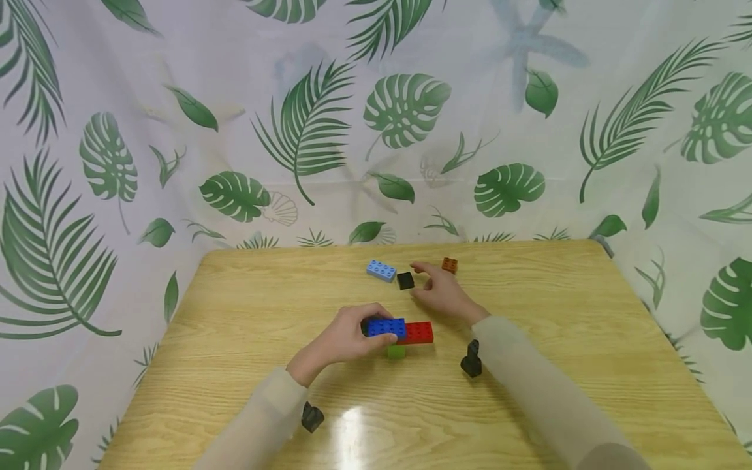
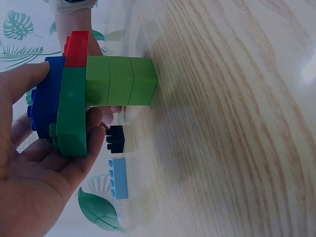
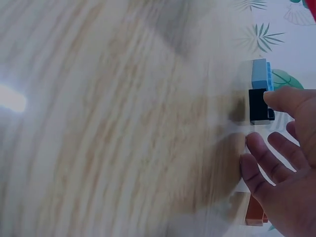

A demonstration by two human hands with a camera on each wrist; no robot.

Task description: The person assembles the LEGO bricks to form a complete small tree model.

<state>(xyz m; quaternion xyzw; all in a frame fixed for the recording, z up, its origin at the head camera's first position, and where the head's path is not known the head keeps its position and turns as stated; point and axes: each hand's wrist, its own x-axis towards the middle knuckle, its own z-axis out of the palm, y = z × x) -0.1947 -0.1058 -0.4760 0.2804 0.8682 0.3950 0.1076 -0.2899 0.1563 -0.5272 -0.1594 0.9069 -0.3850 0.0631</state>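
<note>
My left hand [image 1: 346,334] grips a built piece of toy building bricks, thumb along the blue brick [image 1: 386,328] and fingers round the far side. Under the blue brick sit a red brick [image 1: 420,333] and a dark green brick [image 2: 72,116]. A column of lime green bricks [image 2: 121,80] props these from below, its foot close to the tabletop in the left wrist view. My right hand [image 1: 442,292] reaches toward a small black brick [image 1: 405,281], thumb and fingers spread. In the right wrist view the thumb tip overlaps the black brick, while the fingers stand apart from it.
Left of the black brick lies a light blue brick [image 1: 381,270]. An orange-brown brick [image 1: 449,264] rests just beyond my right hand. A leaf-print curtain [image 1: 405,111] hangs behind the wooden table [image 1: 258,287]. Black devices [image 1: 471,360] stick out by both wrists.
</note>
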